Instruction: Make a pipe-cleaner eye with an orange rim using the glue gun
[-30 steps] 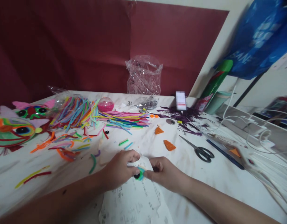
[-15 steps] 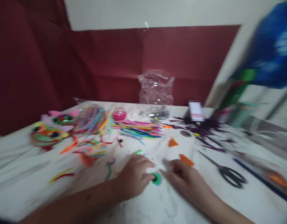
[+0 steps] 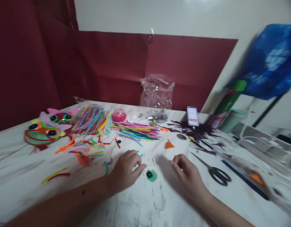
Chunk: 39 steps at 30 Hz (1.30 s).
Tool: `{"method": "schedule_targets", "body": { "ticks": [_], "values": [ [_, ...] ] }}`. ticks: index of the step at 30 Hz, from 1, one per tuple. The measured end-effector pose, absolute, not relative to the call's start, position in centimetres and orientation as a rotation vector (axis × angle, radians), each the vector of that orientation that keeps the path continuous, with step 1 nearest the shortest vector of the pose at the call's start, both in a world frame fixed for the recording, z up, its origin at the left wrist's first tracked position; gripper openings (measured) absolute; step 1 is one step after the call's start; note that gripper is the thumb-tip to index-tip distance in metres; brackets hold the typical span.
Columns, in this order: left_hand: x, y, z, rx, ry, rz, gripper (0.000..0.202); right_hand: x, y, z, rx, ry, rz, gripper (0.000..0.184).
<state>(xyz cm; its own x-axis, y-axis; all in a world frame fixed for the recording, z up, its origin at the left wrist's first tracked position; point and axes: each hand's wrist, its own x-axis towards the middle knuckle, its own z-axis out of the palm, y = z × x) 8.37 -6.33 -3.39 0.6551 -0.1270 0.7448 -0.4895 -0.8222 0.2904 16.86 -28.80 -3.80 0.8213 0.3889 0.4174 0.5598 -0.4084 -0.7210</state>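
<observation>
1. Lying flat on the white worktop (image 3: 159, 205), the eye piece (image 3: 151, 175), a small green-ringed disc with a black pupil, is shown between the two hands and is touched by neither.
2. The left hand (image 3: 125, 168) is rested on the worktop just left of the eye piece. Its grip is loosely half-open, the fingertips (image 3: 142, 166) are brought close to the disc, and nothing is seen to be held.
3. The right hand (image 3: 188, 171) is placed to the right of the eye piece, a little further off. Its fingers are curled but not closed, and no object is seen in its grip.
4. Beyond the eye piece, an orange cone (image 3: 169, 145) and a pile of coloured strips (image 3: 136, 130) are seen. Further beyond and to the left, two craft faces (image 3: 42, 134) are laid.
5. To the right of the eye piece, past the right hand, black scissors (image 3: 216, 173) are laid.
6. The step in hand is judged to be a pause in handling, with the disc set down and both hands poised beside it. A fresh pick-up is judged to call for a fine fingertip pinch at the rim, since the disc is small, thin and flat against the surface.
</observation>
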Motion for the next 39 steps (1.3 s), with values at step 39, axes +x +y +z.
{"method": "schedule_targets", "body": {
  "ticks": [39],
  "values": [
    [8.8,-6.6,-1.6,2.454,-0.249,0.613,0.027,16.7,-28.1,-4.6,-2.106,-0.95,-0.211,0.024]
  ]
}}
